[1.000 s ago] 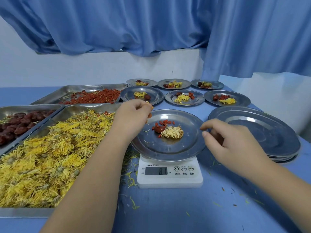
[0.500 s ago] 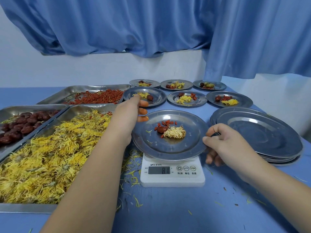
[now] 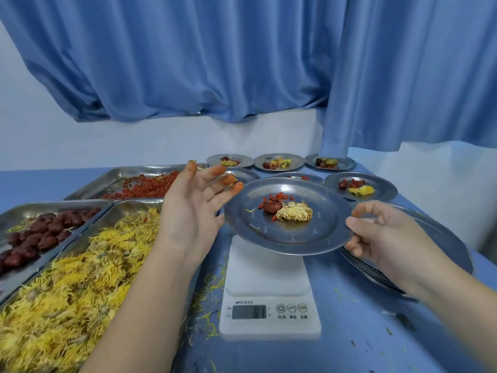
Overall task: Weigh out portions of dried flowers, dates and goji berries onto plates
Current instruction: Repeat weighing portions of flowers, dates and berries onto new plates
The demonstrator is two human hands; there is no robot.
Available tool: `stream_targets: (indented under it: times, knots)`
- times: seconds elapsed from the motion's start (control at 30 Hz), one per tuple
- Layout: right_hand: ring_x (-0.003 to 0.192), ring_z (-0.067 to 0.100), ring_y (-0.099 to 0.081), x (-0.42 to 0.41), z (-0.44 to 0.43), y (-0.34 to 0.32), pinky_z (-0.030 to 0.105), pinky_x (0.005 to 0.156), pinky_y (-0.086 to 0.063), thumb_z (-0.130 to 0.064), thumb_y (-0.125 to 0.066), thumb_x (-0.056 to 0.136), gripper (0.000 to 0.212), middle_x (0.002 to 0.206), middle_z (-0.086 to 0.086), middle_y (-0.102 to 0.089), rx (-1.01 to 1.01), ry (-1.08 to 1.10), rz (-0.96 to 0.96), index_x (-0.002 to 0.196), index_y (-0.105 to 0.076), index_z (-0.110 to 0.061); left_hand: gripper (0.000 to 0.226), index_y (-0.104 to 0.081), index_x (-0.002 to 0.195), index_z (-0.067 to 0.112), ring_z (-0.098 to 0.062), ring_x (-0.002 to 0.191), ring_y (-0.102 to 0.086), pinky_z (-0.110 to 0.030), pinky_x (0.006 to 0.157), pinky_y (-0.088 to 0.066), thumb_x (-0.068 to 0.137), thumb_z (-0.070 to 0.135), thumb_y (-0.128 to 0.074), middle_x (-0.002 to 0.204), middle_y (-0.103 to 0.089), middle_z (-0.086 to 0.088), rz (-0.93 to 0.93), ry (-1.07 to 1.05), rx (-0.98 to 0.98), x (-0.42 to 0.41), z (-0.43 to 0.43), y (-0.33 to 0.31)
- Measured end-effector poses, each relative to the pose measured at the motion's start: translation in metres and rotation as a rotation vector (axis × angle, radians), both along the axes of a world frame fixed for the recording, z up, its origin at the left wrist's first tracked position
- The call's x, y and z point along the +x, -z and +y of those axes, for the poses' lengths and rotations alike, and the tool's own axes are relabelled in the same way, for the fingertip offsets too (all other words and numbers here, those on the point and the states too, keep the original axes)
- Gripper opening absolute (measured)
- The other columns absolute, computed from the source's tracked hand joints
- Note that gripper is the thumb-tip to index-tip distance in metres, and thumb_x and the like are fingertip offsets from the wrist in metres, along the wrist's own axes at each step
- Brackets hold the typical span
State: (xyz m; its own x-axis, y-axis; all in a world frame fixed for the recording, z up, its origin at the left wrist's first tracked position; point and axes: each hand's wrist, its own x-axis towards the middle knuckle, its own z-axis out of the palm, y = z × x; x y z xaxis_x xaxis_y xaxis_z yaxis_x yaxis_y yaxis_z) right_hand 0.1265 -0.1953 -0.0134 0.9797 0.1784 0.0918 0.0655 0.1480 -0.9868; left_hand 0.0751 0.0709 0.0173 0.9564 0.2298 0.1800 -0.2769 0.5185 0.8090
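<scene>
My right hand (image 3: 384,238) pinches the right rim of a steel plate (image 3: 290,243) and holds it in the air above the white scale (image 3: 269,278). On the plate lie a dried yellow flower (image 3: 294,211), a dark red date (image 3: 271,207) and a few goji berries (image 3: 279,197). My left hand (image 3: 193,208) is open with its orange-stained fingers spread, right at the plate's left rim; I cannot tell whether it touches it. The scale's platform is bare and its display is blurred.
Three steel trays sit on the left: dried flowers (image 3: 80,278), dates (image 3: 40,232) and goji berries (image 3: 145,187). Several filled plates (image 3: 360,188) stand at the back. A stack of empty plates (image 3: 443,238) lies under my right hand. Loose petals are scattered on the blue table (image 3: 363,332).
The plate has been lifted off the scale by my right hand. My left hand came away from the plate's rim and spread open. The view has tilted upward.
</scene>
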Motion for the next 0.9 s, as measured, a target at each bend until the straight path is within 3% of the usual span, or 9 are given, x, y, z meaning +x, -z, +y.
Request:
stream_targets:
  times: [0.13,0.27,0.47,0.7,0.9]
  knots:
    - [0.037,0.014,-0.049,0.016,-0.019,-0.029,0.019,0.036,-0.041,0.007,-0.049,0.092,0.017,0.049,0.009,-0.052,-0.013,-0.005,-0.037,0.086,-0.048,-0.01,0.04,-0.068,0.097,0.013,-0.035,0.117,-0.061,-0.042,0.081,-0.051,0.091,0.048,-0.05,0.106,-0.067,-0.01,-0.046,0.101,-0.07,0.006,-0.007,-0.018]
    - [0.038,0.013,-0.049,0.044,-0.035,-0.057,0.019,0.037,-0.042,0.007,-0.05,0.092,0.019,0.061,0.013,-0.048,-0.021,0.056,-0.029,0.084,-0.047,-0.01,0.029,-0.066,0.096,0.015,-0.034,0.116,-0.062,-0.047,0.095,-0.046,0.089,0.039,-0.05,0.105,-0.067,-0.009,-0.01,0.023,-0.143,0.028,-0.029,-0.034]
    - [0.038,0.015,-0.054,0.094,-0.039,-0.077,0.019,0.036,-0.043,0.005,-0.049,0.093,0.017,0.051,0.012,-0.055,-0.05,0.161,-0.019,0.085,-0.047,-0.009,0.022,-0.065,0.089,0.017,-0.032,0.106,-0.068,-0.047,0.104,-0.041,0.089,0.032,-0.049,0.1,-0.07,-0.007,-0.005,0.017,-0.291,0.059,-0.047,-0.039]
    - [0.055,0.02,-0.056,0.163,-0.007,-0.084,0.019,0.041,-0.048,0.004,-0.047,0.094,0.015,0.078,0.014,-0.051,-0.056,0.267,-0.003,0.087,-0.047,-0.009,0.024,-0.064,0.092,0.015,-0.038,0.107,-0.067,-0.049,0.097,-0.045,0.089,0.032,-0.048,0.109,-0.071,-0.01,-0.023,0.093,-0.426,0.074,-0.034,-0.035]
    - [0.051,0.018,-0.055,0.234,0.038,-0.099,0.019,0.041,-0.048,0.006,-0.041,0.094,0.015,0.08,0.014,-0.052,0.004,0.386,0.047,0.104,-0.047,-0.005,0.032,-0.064,0.11,0.015,-0.038,0.104,-0.068,-0.048,0.092,-0.046,0.092,0.034,-0.046,0.113,-0.071,-0.012,-0.056,0.059,-0.521,0.075,-0.02,-0.035]
